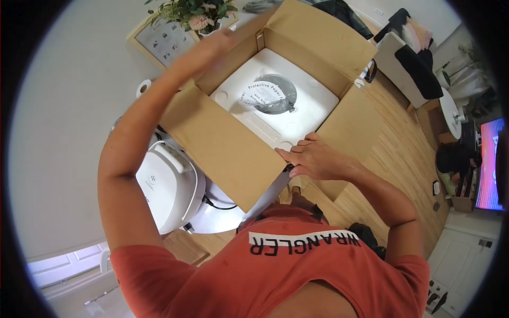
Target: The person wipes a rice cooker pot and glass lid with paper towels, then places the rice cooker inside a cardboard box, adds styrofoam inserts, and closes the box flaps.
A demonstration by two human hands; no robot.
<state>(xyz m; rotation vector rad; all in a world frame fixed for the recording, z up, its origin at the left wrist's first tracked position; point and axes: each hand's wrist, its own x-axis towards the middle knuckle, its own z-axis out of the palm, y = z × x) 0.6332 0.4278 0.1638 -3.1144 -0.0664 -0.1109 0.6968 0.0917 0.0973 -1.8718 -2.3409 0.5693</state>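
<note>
From where I stand, the box (225, 146) is already open, its flaps folded out, beside a white appliance (167, 185) on the bench (212, 222). The foam (315, 103) still sits inside, paper (265, 94) on it, so nothing looks unpacked from it yet. The right hand (318, 158) has its grip curled at the near corner, how firmly I can't tell; the left hand (214, 46), blurred by the far flaps, hides its grip.

a home (flowers (199, 22), television (489, 164))
</note>
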